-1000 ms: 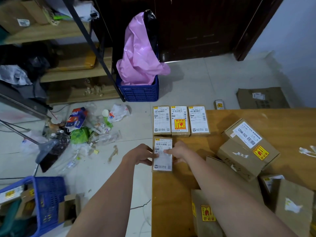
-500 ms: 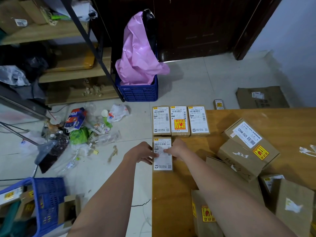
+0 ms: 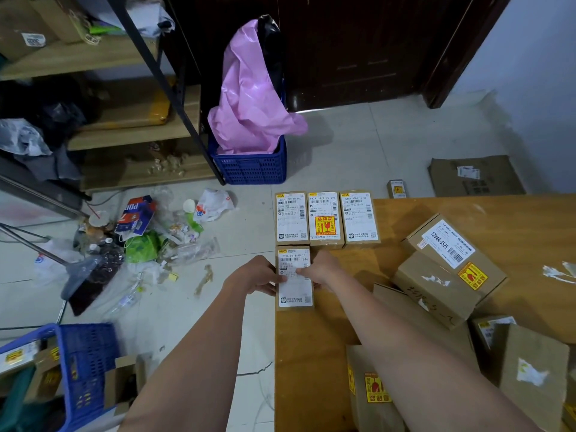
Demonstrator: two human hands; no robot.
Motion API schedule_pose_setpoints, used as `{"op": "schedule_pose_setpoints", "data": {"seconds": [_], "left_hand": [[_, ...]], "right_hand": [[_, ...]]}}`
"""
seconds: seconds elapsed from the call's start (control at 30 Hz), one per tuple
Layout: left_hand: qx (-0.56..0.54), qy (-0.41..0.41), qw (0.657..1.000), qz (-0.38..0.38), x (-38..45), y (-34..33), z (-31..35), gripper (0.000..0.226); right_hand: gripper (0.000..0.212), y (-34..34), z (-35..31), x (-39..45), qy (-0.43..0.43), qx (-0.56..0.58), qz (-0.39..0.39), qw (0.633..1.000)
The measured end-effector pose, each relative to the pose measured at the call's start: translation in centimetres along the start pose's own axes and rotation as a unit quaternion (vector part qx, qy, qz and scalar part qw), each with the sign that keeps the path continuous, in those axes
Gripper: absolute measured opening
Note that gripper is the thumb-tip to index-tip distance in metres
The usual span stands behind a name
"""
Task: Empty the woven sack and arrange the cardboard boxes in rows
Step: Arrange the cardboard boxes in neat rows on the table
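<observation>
Step in hand: I am squaring the first box of a second row, by my judgement; the sack looks already emptied, and it is nowhere in view.
Worktop [image 3: 389, 275]: wooden, its left edge lined with the rows.
Back row: three labelled boxes [image 3: 325, 218] side by side, upright labels, touching one another.
Box in hand [image 3: 294, 279]: flat on the worktop at the left edge, directly below the leftmost of the back row and just touching it.
Left hand [image 3: 255, 277]: fingers closed against the box's left side.
Right hand [image 3: 321, 271]: fingers pressed on its right side and label; both hands hold this one box.
Loose boxes [image 3: 448, 269]: unsorted heap on the right of the worktop.
Next move: release, take a like-sized box from the heap, set it flush to the right.
</observation>
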State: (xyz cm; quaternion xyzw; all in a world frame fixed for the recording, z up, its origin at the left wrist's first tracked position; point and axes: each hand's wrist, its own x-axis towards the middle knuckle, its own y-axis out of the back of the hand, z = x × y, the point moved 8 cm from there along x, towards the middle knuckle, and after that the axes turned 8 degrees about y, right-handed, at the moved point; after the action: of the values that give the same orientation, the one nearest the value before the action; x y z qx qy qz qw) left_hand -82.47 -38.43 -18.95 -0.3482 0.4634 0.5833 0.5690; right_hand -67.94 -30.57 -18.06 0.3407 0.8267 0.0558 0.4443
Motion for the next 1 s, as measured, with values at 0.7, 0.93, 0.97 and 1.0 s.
{"op": "schedule_pose_setpoints", "data": {"seconds": [0.7, 0.93, 0.97, 1.0], "left_hand": [[0.058, -0.151, 0.952, 0.26, -6.2, 1.1, 10.0, 0.045], [0.144, -0.187, 0.942, 0.24, -8.2, -6.1, 14.3, 0.04], [0.159, -0.191, 0.94, 0.233, -8.3, -7.3, 14.6, 0.041], [0.174, -0.192, 0.939, 0.225, -8.3, -8.4, 14.8, 0.041]], "right_hand": [[0.019, 10.5, -1.7, -4.5, 0.062, -0.063, 0.15, 0.985], [0.057, 16.7, 2.2, -7.0, 0.02, -0.168, 0.169, 0.971], [0.072, 17.3, 3.5, -7.3, 0.0, -0.182, 0.161, 0.97], [0.082, 17.8, 4.8, -7.7, -0.022, -0.187, 0.154, 0.97]]}}
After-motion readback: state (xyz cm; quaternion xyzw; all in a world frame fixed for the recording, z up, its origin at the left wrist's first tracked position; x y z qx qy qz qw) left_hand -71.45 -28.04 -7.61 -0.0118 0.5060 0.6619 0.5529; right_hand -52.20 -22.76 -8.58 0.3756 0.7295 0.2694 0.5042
